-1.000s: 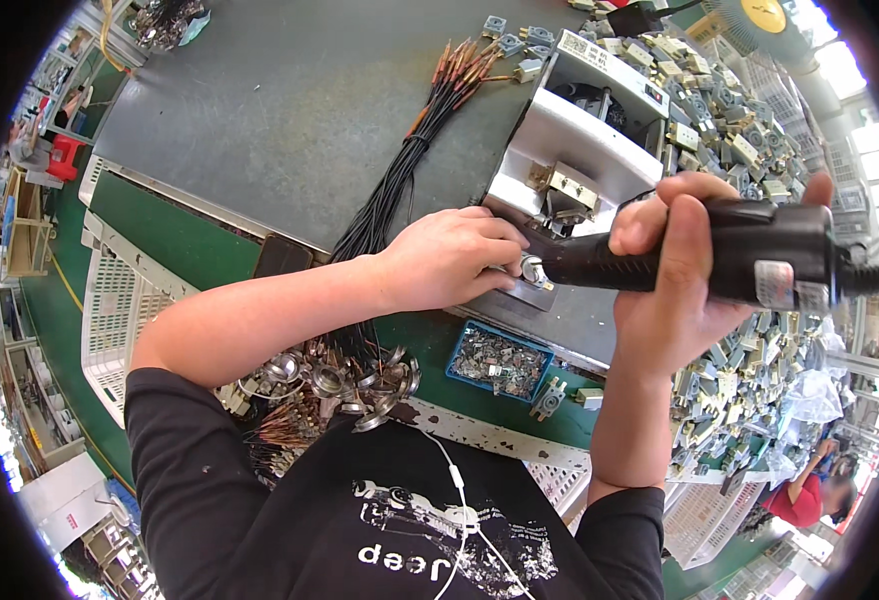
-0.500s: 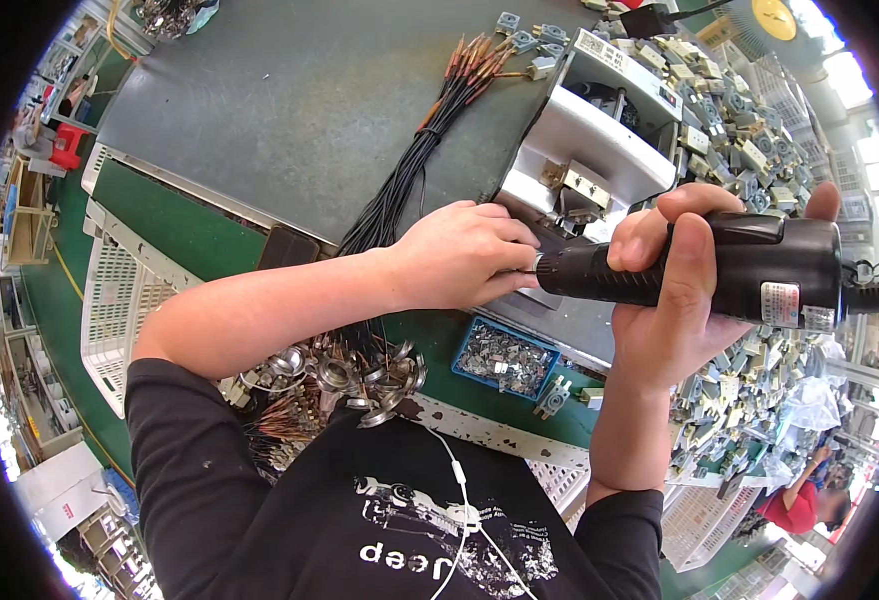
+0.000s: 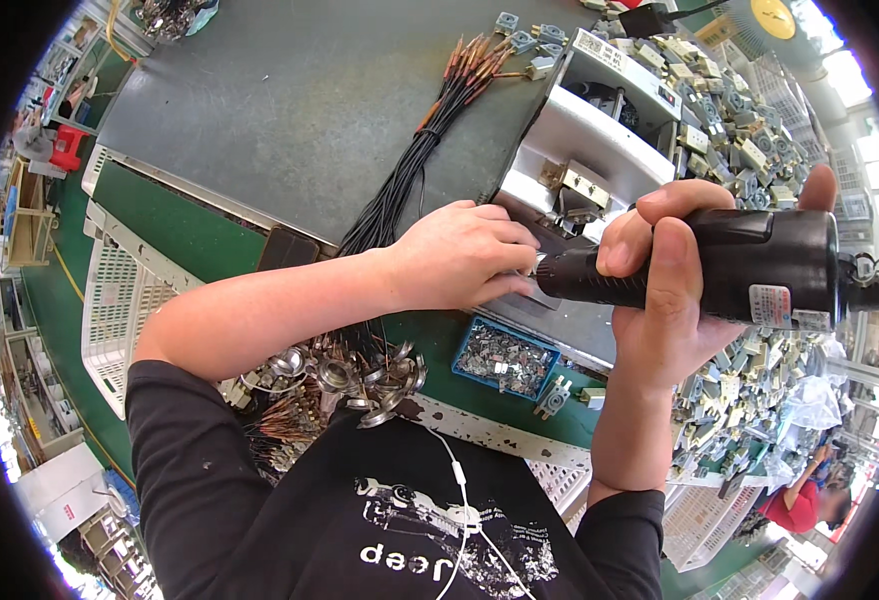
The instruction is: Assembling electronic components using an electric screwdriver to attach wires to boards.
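Fingers of my right hand (image 3: 665, 285) wrapped right round a black power driver (image 3: 740, 250); its nose sits above the desk (image 3: 280, 130), by the near edge, meeting my left hand (image 3: 465, 255). Left fingertips nearly together there; cannot tell whether they pinch a part. Driver label (image 3: 770, 305): white and red, print too small to read. Machine (image 3: 615, 130) at the desk's right carries a white label (image 3: 600, 50) with a square code. Black shirt (image 3: 310, 520): white lettering, upside down. Desktop grey, scuffed; wire bundle (image 3: 395, 190) crosses its near edge. Blue tray (image 3: 490, 384) of metal bits just outside that edge. Green floor (image 3: 60, 320); person in red (image 3: 795, 508), lower right.
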Available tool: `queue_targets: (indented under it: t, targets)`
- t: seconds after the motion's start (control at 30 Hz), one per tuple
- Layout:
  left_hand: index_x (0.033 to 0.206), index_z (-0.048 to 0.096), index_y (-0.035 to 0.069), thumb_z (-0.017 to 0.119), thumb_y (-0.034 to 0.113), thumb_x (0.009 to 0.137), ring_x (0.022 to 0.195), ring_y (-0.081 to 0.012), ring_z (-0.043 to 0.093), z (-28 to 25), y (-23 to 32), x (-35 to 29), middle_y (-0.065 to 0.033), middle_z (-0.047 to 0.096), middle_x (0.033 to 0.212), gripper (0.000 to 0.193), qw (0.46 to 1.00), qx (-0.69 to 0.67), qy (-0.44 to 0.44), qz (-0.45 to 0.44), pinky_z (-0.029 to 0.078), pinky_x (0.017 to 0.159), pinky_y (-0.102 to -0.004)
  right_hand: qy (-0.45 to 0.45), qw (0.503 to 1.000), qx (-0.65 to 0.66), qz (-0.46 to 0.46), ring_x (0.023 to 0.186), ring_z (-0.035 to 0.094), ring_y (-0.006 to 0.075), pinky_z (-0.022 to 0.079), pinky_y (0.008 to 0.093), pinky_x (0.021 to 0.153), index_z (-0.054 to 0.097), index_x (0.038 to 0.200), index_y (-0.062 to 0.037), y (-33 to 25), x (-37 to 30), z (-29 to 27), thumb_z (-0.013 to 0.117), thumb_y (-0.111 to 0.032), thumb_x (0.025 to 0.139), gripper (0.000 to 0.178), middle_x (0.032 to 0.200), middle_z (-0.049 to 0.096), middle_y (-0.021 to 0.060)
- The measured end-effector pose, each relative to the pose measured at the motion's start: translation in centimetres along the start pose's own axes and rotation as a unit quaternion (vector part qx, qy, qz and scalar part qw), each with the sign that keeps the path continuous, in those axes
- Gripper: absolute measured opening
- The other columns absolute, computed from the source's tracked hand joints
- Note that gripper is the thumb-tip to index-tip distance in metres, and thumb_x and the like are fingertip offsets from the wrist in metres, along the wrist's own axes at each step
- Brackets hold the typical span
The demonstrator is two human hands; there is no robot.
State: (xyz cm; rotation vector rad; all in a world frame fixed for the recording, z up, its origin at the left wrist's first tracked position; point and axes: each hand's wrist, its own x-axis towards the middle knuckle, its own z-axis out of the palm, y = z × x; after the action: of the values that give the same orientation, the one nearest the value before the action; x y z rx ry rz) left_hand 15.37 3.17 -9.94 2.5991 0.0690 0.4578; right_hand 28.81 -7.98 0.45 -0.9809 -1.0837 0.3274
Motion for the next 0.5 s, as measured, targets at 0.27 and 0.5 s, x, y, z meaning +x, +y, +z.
queue_targets:
  t: [0.27,0.5]
  targets:
    - [0.092,0.069,0.012,0.074,0.018,0.084,0.103,-0.0249,0.065,0.9,-0.6,-0.5,-0.0005,0.069,0.110,0.011,0.999,-0.037,0.031,-0.003,0.053,0.088,-0.0399,0.025,1.000,-0.011,-0.004,0.059,0.062,0.0160,0.054,0.0310,0.059,0.000,0.161,-0.0157,0.9,0.7,-0.1,0.060,0.006,0.095,0.091,0.096,0.067,0.0185]
    - [0.093,0.073,0.011,0.076,0.015,0.083,0.101,-0.0272,0.065,0.7,-0.6,-0.1,-0.0031,0.069,0.108,0.011,0.999,-0.045,0.025,-0.005,0.054,0.085,-0.0409,0.015,1.000,0.000,0.002,0.060,0.062,0.0153,0.054,0.0296,0.059,-0.003,0.161,-0.0151,2.0,0.6,-0.3,0.061,0.007,0.095,0.095,0.095,0.067,0.0175]
